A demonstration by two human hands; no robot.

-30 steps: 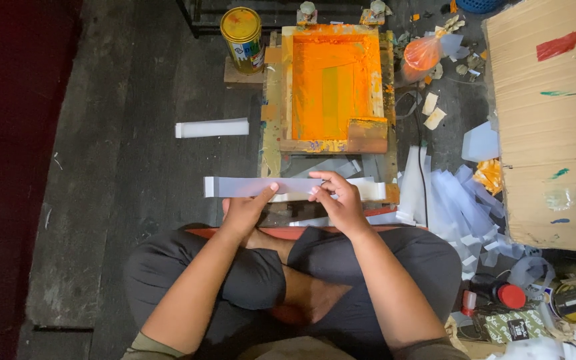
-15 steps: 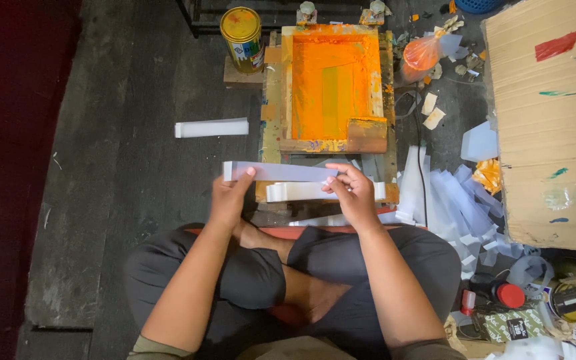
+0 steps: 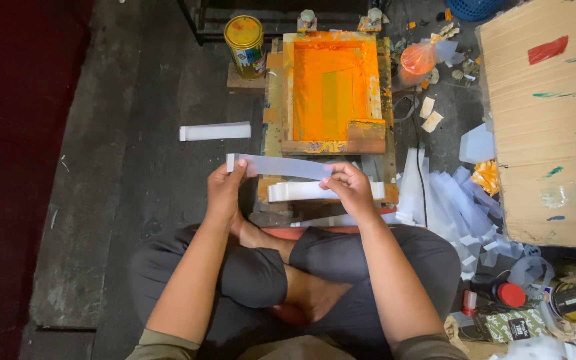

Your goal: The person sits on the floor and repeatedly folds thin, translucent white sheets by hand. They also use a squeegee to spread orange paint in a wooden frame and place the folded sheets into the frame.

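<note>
Both hands, the left hand [image 3: 225, 190] and right hand [image 3: 348, 188], pinch the ends of a pale translucent strip [image 3: 281, 165] held level just in front of the orange printing screen [image 3: 331, 83]; keeping it taut and square would likely help it lie flat.
</note>
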